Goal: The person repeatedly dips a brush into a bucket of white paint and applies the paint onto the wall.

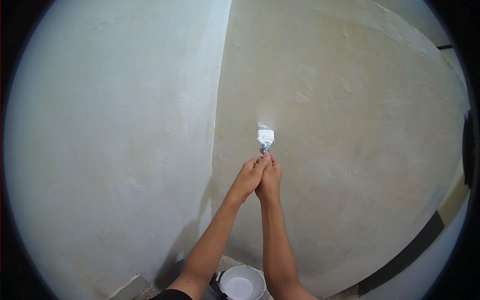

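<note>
Both arms reach up from the lower edge to a paintbrush (266, 136) whose head is coated in white. My left hand (248, 177) and my right hand (270, 181) are closed together around its handle, most of which the fingers hide. The bristle end is against the beige wall (340, 115), close to its corner with the left wall. A small wet white smear (263, 125) shows just above the brush head.
A white bucket (264, 285) holding white liquid stands on the floor below, between my forearms. The paler left wall (115, 125) meets the beige wall at a corner. A dark strip (402, 260) runs along the lower right.
</note>
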`<state>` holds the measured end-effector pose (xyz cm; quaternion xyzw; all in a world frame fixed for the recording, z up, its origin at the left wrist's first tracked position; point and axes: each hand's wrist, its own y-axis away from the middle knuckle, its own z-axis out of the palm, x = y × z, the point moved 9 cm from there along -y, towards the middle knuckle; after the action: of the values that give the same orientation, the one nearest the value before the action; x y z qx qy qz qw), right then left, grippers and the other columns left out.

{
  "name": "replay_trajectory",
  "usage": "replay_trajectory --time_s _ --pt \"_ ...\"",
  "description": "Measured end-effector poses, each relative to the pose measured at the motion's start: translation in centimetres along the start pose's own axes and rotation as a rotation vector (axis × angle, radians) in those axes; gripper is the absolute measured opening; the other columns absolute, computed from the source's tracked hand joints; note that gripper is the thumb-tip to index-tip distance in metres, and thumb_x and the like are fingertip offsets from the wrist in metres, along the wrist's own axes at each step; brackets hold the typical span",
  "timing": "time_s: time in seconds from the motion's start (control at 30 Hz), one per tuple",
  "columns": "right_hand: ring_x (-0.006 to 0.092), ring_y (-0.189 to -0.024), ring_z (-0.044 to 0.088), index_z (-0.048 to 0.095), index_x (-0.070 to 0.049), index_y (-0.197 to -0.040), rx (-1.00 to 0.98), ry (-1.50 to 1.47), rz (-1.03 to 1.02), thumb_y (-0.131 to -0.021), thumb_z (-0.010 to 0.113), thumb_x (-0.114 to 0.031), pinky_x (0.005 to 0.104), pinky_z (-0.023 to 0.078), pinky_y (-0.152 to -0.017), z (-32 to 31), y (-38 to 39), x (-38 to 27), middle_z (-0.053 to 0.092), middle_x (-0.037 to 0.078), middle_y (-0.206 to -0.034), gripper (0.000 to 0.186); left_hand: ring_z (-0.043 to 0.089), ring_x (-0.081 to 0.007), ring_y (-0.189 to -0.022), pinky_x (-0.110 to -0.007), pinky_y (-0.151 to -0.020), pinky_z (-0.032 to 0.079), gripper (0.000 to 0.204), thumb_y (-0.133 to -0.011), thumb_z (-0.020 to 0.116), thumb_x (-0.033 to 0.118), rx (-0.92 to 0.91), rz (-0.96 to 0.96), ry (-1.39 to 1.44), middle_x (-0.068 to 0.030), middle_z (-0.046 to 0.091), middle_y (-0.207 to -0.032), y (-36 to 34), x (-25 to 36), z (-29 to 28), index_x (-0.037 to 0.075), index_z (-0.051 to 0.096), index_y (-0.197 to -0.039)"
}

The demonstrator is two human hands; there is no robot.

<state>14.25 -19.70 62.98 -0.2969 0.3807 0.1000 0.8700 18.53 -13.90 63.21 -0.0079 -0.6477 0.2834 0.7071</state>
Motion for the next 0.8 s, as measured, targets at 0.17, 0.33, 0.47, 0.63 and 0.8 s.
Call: replay_trajectory --time_s 0.17,0.33,0.47,0.63,0.8 --pt "0.0077 -0.069 0.046 0.052 0.005 -0.113 -0.007 0.048 -0.01 -0.098 0.044 -0.022 0.023 0.04 -0.059 -0.9 -1.3 1.3 0.048 0.0 -0.077 0.032 0.052 -0.0094 -0.087 -0.024 -0.077 0.042 0.043 -0.094 0.047 0.041 0.019 0.043 -0.006 -0.0037 0.058 -0.092 -0.9 -0.7 -0.3 0.0 0.057 -0.103" --pt "0.0101 -0.072 0.049 0.051 0.007 -0.114 0.076 0.072 0.099 -0.098 0.041 -0.019 0.0247 0.042 -0.061 -4.2 -1.6 6.7 0.051 0.003 -0.081 0.031 0.053 -0.0105 -0.085 -0.025 -0.075 0.042 0.043 -0.094 0.047 0.04 0.037 -0.124 -0.066 -0.0045 0.059 -0.091 -2.1 -6.0 -1.8 -0.001 0.06 -0.1" --pt "0.0111 -0.069 0.05 0.053 0.007 -0.103 0.201 0.014 0.185 -0.097 0.04 -0.015 0.0262 0.042 -0.057 -5.6 0.1 9.2 0.052 0.004 -0.078 0.026 0.054 -0.011 -0.077 -0.025 -0.068 0.043 0.047 -0.092 0.05 0.043 0.08 -0.165 -0.032 -0.0063 0.06 -0.083 -1.1 -7.9 -2.7 -0.002 0.061 -0.09" --pt "0.01 -0.062 0.047 0.051 0.001 -0.084 0.029 -0.013 0.195 -0.095 0.042 -0.013 0.0272 0.038 -0.051 -2.9 0.0 8.5 0.049 0.002 -0.071 0.02 0.053 -0.0104 -0.082 -0.026 -0.071 0.043 0.04 -0.093 0.048 0.038 0.107 -0.174 -0.077 -0.0045 0.06 -0.087 -0.1 -5.7 -3.6 0.0 0.061 -0.099" --pt "0.0091 -0.06 0.045 0.05 0.0 -0.082 -0.001 -0.049 0.109 -0.094 0.043 -0.013 0.0266 0.037 -0.05 -2.7 -0.6 7.2 0.047 0.0 -0.069 0.019 0.052 -0.0093 -0.079 -0.025 -0.069 0.042 0.04 -0.093 0.049 0.039 0.092 0.004 -0.082 -0.0033 0.058 -0.084 -0.6 -5.7 -3.0 0.001 0.06 -0.092"
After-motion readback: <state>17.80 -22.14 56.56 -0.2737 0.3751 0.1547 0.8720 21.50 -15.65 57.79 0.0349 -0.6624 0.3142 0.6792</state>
